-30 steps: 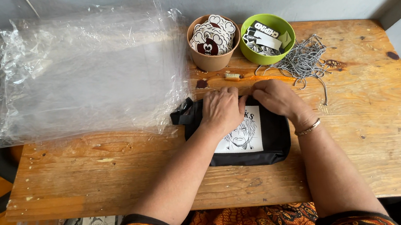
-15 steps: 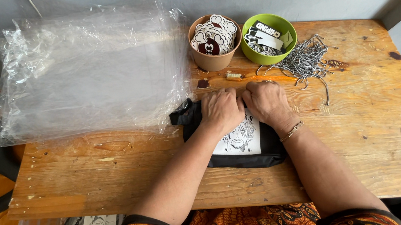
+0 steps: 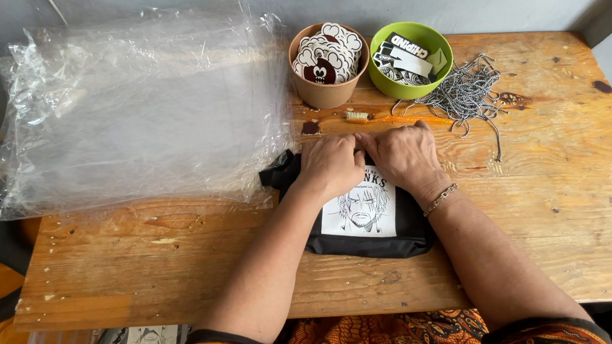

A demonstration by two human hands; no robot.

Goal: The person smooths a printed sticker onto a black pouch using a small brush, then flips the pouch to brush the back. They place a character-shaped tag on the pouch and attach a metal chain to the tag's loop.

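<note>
Both hands rest side by side on the far edge of a folded black garment (image 3: 364, 219) that lies flat on the wooden table (image 3: 570, 196), near its front edge and roughly at its middle. The left hand (image 3: 332, 163) presses palm down with fingers curled over the garment's upper edge; the right hand (image 3: 406, 157) lies touching it, likewise palm down – whether the fingertips pinch the cloth or merely press it cannot be told. A white printed panel with a drawn face shows on the garment just below the hands. A thin bracelet (image 3: 440, 199) sits on the right wrist. To the left, overlapping the garment's corner, lies a stack of clear plastic bags (image 3: 130, 115). Beyond the hands stand a brown bowl (image 3: 324, 93) of round stickers and, just beside it, a green bowl (image 3: 419, 82) of black-and-white labels – with a heap of metal ball chains (image 3: 466, 96) to their right.
</note>
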